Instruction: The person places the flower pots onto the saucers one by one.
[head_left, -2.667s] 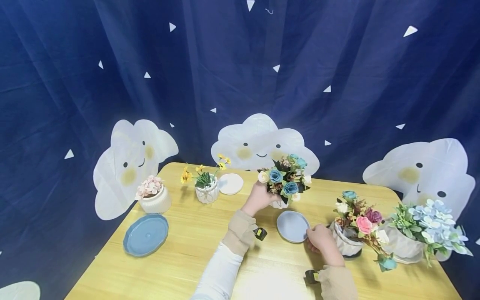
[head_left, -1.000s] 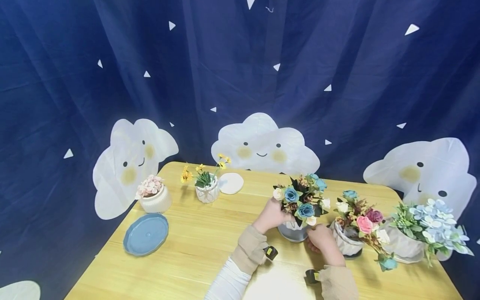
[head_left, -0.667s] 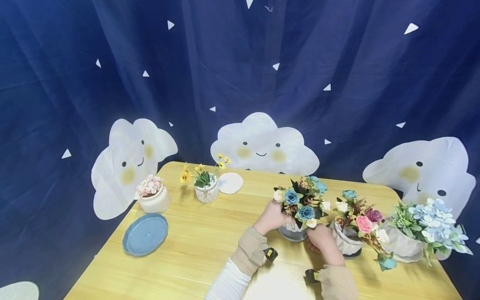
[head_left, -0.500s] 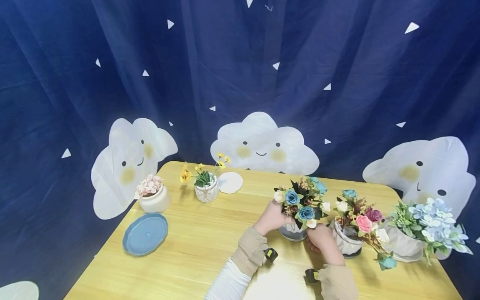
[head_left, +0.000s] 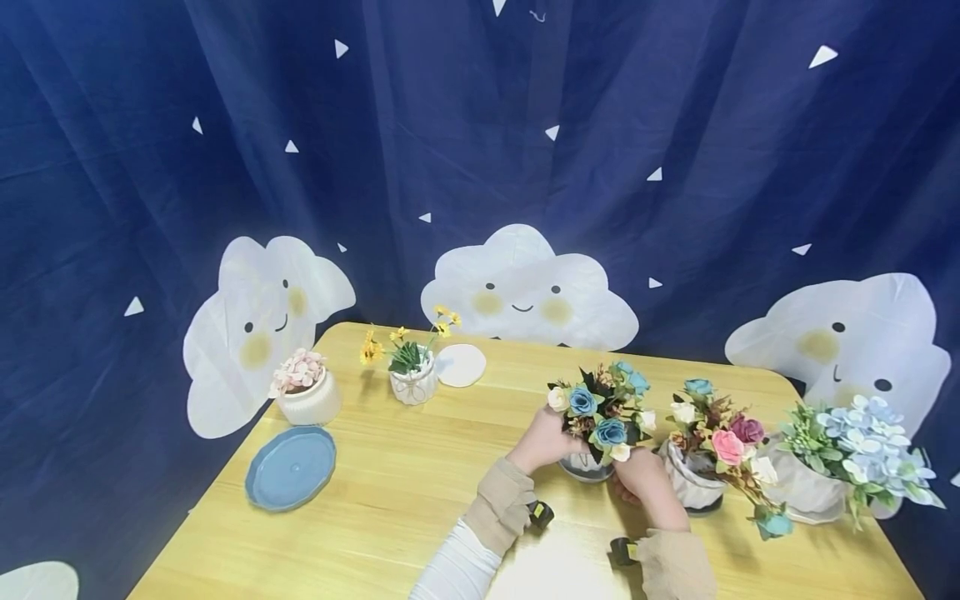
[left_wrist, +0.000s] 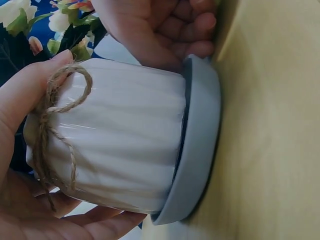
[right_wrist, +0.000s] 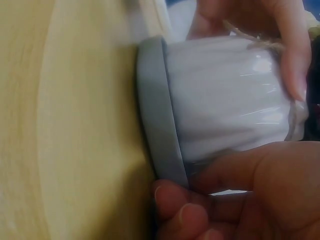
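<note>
My left hand grips a white ceramic flowerpot with a twine bow near its rim. Blue and cream artificial roses fill the pot and hide much of it in the head view. The pot's base sits within the raised rim of a grey-blue saucer on the wooden table. On the saucer's right side, my right hand pinches the rim, thumb lying along the pot's wall in the right wrist view.
Right of my hands stand a pot of mixed roses and a pot of blue hydrangeas. Leftward are a blue plate, a pink-flowered pot, a yellow-flowered pot and a white disc. A dark blue curtain hangs behind.
My left hand has carried the rose pot rightward and nearer, from behind the saucer into it. In the last half second the roses tipped slightly. My right hand has stayed at the saucer.
</note>
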